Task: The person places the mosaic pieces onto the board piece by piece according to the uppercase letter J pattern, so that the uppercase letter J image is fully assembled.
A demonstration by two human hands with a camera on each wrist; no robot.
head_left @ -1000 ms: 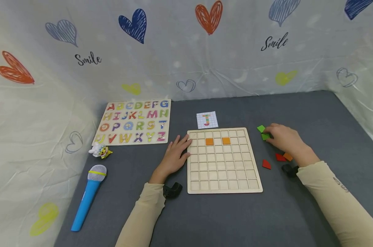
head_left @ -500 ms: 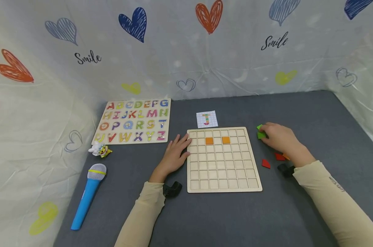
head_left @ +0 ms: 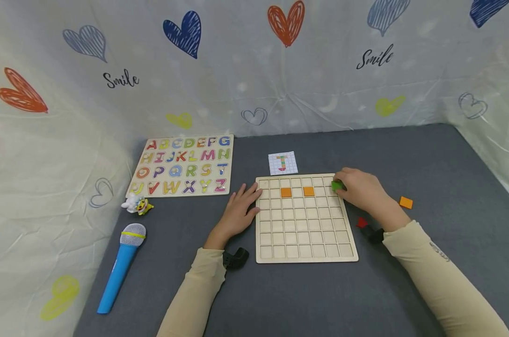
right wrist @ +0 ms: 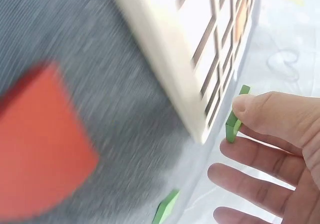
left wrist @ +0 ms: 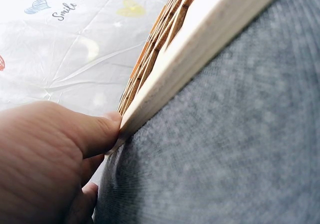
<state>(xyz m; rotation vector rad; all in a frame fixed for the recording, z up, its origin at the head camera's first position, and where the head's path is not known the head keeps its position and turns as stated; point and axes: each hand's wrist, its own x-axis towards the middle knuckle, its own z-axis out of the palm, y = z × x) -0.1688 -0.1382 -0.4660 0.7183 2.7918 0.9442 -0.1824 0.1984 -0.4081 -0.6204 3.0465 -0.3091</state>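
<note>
I see the right hand point(head_left: 359, 190) pinching a green tile point(head_left: 336, 186), the board point(head_left: 307, 238) stretching left from its fingertips; the left hand point(head_left: 235, 214) touches the board's edge, fingers relaxed.

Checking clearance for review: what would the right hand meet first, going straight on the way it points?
Probably the far right corner of the pale rectangular wooden grid board; the right hand, pinching a flat green tile, could pass above, its height being unclear.
</note>
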